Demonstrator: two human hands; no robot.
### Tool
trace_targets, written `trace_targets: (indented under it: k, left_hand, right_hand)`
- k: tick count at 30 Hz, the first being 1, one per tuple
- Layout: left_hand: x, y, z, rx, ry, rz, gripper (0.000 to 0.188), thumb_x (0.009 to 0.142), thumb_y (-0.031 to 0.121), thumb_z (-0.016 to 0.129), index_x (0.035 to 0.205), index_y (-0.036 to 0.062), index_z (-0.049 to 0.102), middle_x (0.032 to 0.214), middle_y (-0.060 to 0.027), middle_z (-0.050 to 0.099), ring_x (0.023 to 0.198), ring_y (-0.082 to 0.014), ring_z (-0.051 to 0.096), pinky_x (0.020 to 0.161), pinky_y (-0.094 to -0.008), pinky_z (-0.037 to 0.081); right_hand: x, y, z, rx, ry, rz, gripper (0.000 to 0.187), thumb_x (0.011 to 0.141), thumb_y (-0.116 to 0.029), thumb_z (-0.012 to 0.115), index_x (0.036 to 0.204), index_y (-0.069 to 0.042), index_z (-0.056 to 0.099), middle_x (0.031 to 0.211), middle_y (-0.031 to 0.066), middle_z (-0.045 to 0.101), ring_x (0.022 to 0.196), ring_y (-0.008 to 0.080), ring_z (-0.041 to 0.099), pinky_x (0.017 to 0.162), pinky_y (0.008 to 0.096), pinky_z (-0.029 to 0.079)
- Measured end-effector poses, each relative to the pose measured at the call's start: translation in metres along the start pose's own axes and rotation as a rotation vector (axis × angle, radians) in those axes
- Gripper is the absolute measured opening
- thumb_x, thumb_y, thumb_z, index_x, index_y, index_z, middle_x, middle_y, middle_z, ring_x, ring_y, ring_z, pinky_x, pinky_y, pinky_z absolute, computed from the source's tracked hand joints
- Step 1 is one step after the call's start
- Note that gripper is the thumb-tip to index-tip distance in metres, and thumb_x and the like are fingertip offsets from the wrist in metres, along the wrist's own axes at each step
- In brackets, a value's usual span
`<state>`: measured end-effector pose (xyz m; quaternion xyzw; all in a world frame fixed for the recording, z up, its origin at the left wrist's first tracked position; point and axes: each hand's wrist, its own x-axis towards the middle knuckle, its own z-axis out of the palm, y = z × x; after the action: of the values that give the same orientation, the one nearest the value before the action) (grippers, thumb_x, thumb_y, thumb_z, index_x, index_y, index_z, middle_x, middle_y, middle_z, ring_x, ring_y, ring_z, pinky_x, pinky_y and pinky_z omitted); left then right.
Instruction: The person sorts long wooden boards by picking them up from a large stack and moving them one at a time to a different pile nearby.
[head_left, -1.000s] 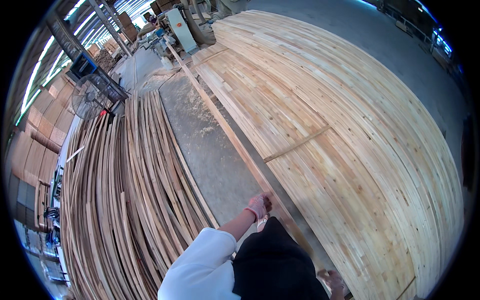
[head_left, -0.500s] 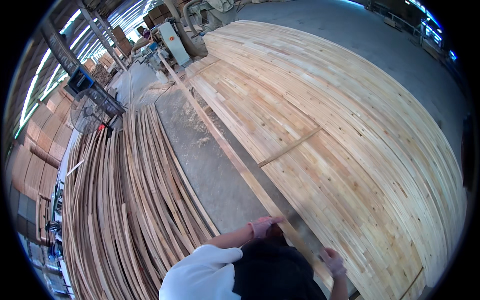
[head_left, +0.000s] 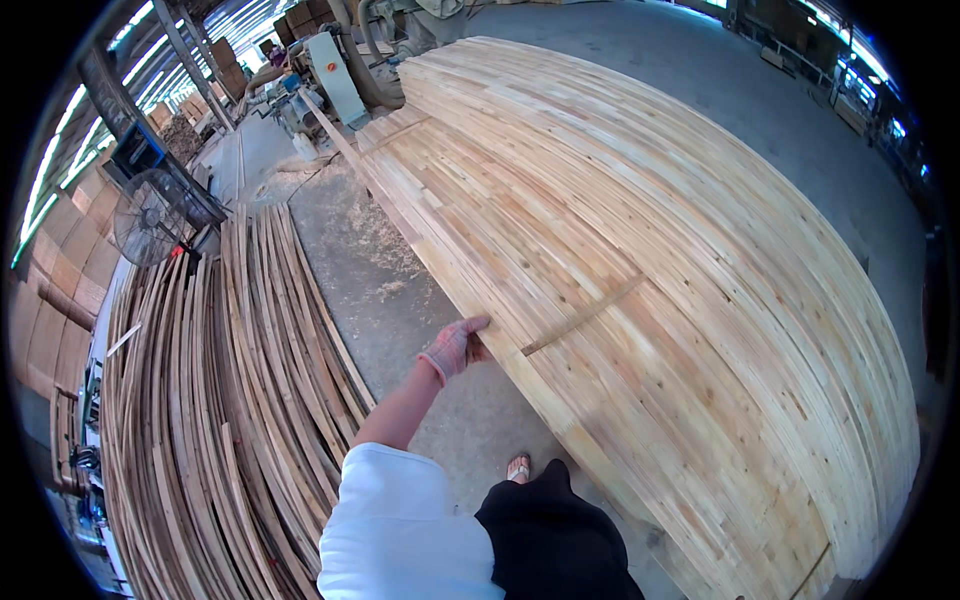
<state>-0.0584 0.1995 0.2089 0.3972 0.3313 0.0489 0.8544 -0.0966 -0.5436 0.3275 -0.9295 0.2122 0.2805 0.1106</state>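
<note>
My left hand [head_left: 458, 348], in a pinkish work glove, is closed on the left edge of a long, narrow wooden board [head_left: 565, 422]. The board lies along the near edge of a broad stack of pale wooden boards [head_left: 640, 350], and its far end reaches a machine. Where its near end passes my right side, the picture is blurred. My right hand is out of sight.
Long thin wooden strips [head_left: 200, 420] lie in a pile on the left. Sawdust [head_left: 390, 260] covers part of the concrete floor between pile and stack. Beyond stand a machine with a pale green cabinet [head_left: 337, 80] and a large fan [head_left: 150, 220].
The long board has shifted right, from over the floor gap to against the stack. My left hand has moved forward along it, with the arm stretched out. My right hand has left the view.
</note>
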Motion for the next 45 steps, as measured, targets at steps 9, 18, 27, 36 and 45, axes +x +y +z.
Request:
trace_targets:
  k: [9, 18, 27, 36, 45]
  left_hand:
    - [0.1, 0.105, -0.093, -0.187, 0.172, 0.254, 0.041, 0.091, 0.032, 0.056, 0.12, 0.0045, 0.05, 0.114, -0.0113, 0.062, 0.099, -0.0267, 0.064, 0.087, -0.044, 0.053]
    - [0.059, -0.054, -0.025, 0.213, -0.868, -0.194, 0.049, 0.083, 0.016, 0.063, 0.127, -0.0001, 0.049, 0.128, -0.013, 0.052, 0.119, -0.0243, 0.048, 0.102, -0.04, 0.037]
    - [-0.004, -0.146, 0.052, 0.685, -1.072, -0.289, 0.051, 0.082, 0.021, 0.068, 0.125, 0.0025, 0.049, 0.129, -0.0084, 0.052, 0.12, -0.0192, 0.047, 0.105, -0.033, 0.035]
    - [0.047, -0.107, -0.067, 0.154, -0.433, -0.304, 0.04, 0.092, 0.036, 0.054, 0.112, 0.0011, 0.056, 0.104, -0.0142, 0.064, 0.095, -0.0262, 0.064, 0.09, -0.0371, 0.05]
    - [0.052, -0.114, -0.08, 0.0, -0.319, -0.442, 0.044, 0.084, 0.043, 0.062, 0.103, 0.0033, 0.059, 0.096, -0.0102, 0.067, 0.09, -0.0241, 0.065, 0.086, -0.0391, 0.052]
  right_hand:
    - [-0.057, -0.204, 0.047, 0.277, 0.055, -0.293, 0.056, 0.092, -0.051, 0.045, 0.083, 0.0, 0.066, 0.063, 0.007, 0.055, 0.062, 0.0181, 0.052, 0.057, 0.0333, 0.043]
    - [-0.033, -0.355, 0.128, 0.169, 0.28, -0.438, 0.048, 0.088, -0.046, 0.048, 0.071, -0.003, 0.063, 0.063, 0.0178, 0.061, 0.061, 0.0347, 0.059, 0.059, 0.0459, 0.043]
    - [-0.039, -0.481, 0.188, 0.181, -0.018, -1.015, 0.04, 0.087, -0.044, 0.051, 0.105, -0.012, 0.064, 0.092, 0.0149, 0.066, 0.088, 0.033, 0.063, 0.078, 0.0415, 0.049]
    - [0.045, -0.347, 0.176, -0.443, -0.278, -0.57, 0.058, 0.089, -0.058, 0.035, 0.099, -0.011, 0.067, 0.095, 0.0143, 0.067, 0.096, 0.0329, 0.061, 0.086, 0.0417, 0.045]
    - [0.048, -0.349, 0.211, 0.05, -0.316, -0.693, 0.044, 0.086, -0.051, 0.049, 0.106, -0.015, 0.066, 0.103, 0.0123, 0.066, 0.099, 0.0301, 0.061, 0.088, 0.0395, 0.045]
